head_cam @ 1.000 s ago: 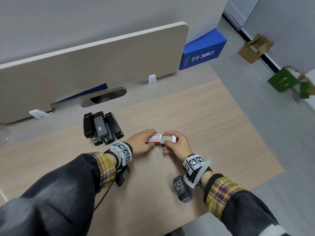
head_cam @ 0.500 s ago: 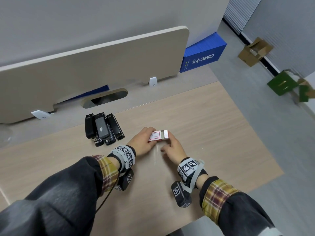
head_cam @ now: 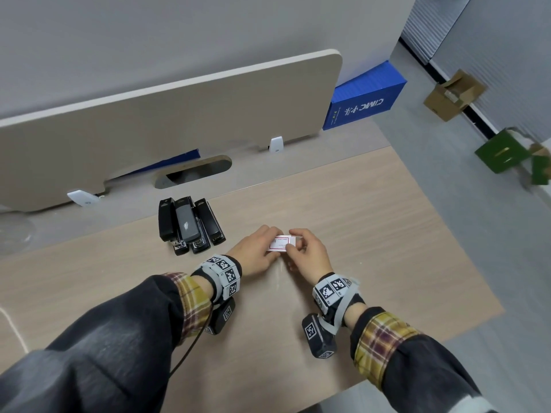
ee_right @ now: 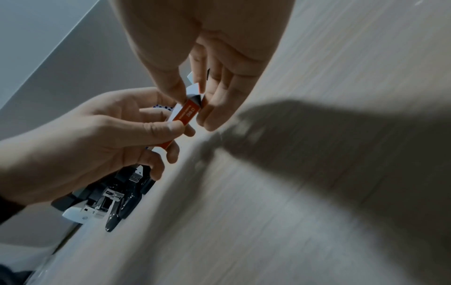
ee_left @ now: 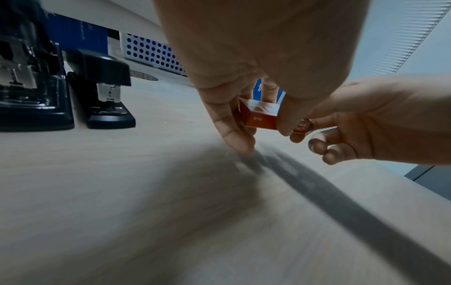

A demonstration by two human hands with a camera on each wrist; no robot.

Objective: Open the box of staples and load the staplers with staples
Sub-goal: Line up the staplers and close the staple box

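The left hand [head_cam: 258, 251] grasps the box of staples [head_cam: 280, 243] at its left end, thumb on the near side and fingers curled round the far side, and holds it a little above the bench [head_cam: 372, 234]. The right hand [head_cam: 307, 251] pinches the box's right end, thumb and forefinger closed on the small end of it. In the right wrist view the box [ee_right: 187, 113] shows an orange side with white lettering and a white flap at the pinched end; whether that flap is lifted free or only pressed I cannot tell. In the left wrist view the box [ee_left: 262, 117] sits between the left thumb and fingers, with the right hand [ee_left: 371, 119] coming in from the right, its lower fingers curled and touching nothing.

Just left of the left grip and a little further from the person, three black staplers [head_cam: 190, 225] lie side by side on the bench, touching one another, their noses pointing toward the person. Beyond them runs a beige divider panel [head_cam: 179, 120] along the back edge of the bench. Past the right grip, off the bench, a blue box [head_cam: 366, 99] stands on the floor, with a brown carton [head_cam: 453, 96] and a green carton [head_cam: 501, 153] further out.
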